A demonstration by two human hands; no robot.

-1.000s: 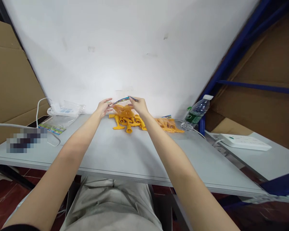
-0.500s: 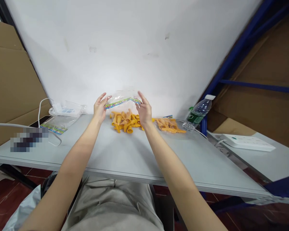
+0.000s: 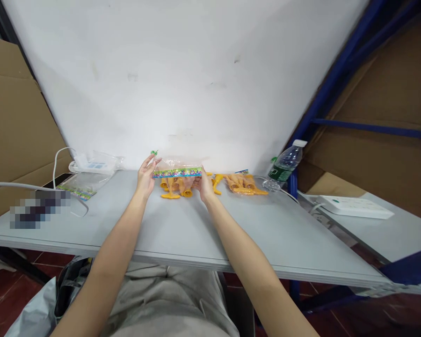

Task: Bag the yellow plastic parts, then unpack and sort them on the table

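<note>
Both my hands hold a clear plastic bag (image 3: 178,167) with a colourful printed strip along its edge, low over the far side of the grey table (image 3: 182,229). My left hand (image 3: 146,177) pinches the bag's left end. My right hand (image 3: 203,183) grips its right end, the fingers partly hidden behind the bag. Under and behind the bag lies a heap of small orange plastic pieces (image 3: 177,187). A second bag of orange pieces (image 3: 243,182) lies just to the right.
A water bottle (image 3: 283,166) leans at the back right by a blue rack post. A white power strip (image 3: 354,207) lies on the neighbouring table. At the back left are empty clear bags (image 3: 80,183), a white charger with cable (image 3: 89,164) and cardboard sheets.
The bag has come down from above the orange heap to just over the table. Both hands dropped with it and closed on its two ends; the view tilted slightly.
</note>
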